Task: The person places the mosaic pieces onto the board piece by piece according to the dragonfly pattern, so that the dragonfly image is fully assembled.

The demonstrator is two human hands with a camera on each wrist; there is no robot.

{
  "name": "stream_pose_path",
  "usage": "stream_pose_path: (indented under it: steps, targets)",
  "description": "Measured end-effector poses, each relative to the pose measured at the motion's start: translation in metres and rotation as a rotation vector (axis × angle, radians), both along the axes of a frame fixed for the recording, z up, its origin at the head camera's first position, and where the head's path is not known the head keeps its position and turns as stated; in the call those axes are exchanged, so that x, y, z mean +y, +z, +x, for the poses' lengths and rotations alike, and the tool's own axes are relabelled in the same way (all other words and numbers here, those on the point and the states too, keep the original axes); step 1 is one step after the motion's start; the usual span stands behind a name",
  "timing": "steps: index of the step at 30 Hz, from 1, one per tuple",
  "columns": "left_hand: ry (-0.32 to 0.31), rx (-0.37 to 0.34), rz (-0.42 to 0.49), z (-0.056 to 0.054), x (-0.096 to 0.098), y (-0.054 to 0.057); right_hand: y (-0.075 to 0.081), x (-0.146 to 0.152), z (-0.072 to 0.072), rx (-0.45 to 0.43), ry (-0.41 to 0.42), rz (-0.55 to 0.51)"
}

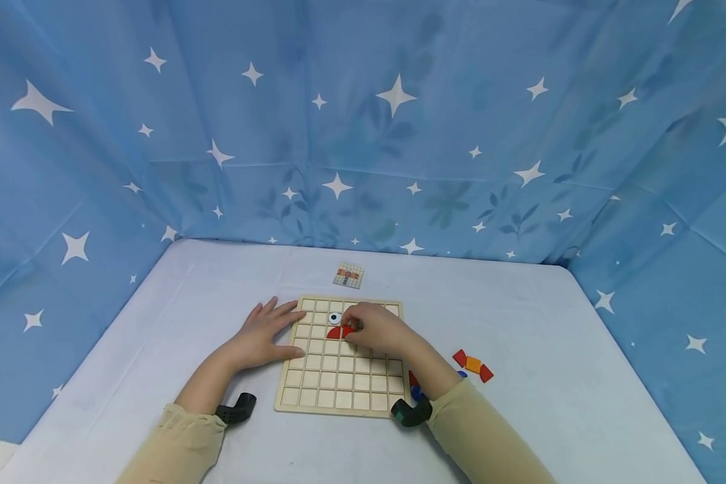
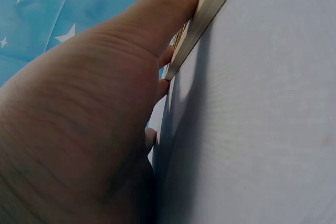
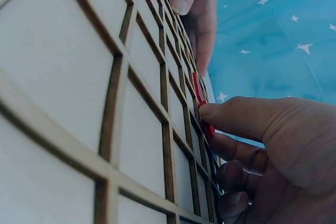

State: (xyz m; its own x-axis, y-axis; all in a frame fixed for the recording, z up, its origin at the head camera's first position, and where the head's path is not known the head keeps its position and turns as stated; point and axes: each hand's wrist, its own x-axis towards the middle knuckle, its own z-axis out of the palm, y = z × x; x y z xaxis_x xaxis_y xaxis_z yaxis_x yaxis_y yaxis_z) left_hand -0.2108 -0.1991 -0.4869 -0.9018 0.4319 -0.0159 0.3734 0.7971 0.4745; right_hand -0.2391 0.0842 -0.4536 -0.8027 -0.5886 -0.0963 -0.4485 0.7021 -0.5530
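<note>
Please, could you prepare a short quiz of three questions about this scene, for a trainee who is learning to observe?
1. Multiple choice: What does the right hand pinch over the wooden grid board?
A) the eye-marked piece
B) a red piece
C) the patterned card

2. True or false: The left hand holds a blue piece.

3. Short answer: What colour is the square piece between two red pieces to the right of the board?

Key:
1. B
2. False; its outstretched fingers reach over the board's left edge.
3. Orange
</note>
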Motion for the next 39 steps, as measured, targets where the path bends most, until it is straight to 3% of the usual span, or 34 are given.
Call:
stream_pose_path:
  steps: [21,27,39]
  targets:
    - [0.013,-0.015,-0.011,0.001,0.003,0.0,0.0,0.004,0.002,-0.034,-0.014,-0.005]
    - [0.005,-0.009,-0.004,0.001,0.002,-0.001,0.007,0.022,0.004,-0.072,-0.054,-0.037]
    - [0.012,-0.012,-0.002,0.001,0.002,0.001,0.028,0.087,0.016,-0.019,-0.13,-0.001]
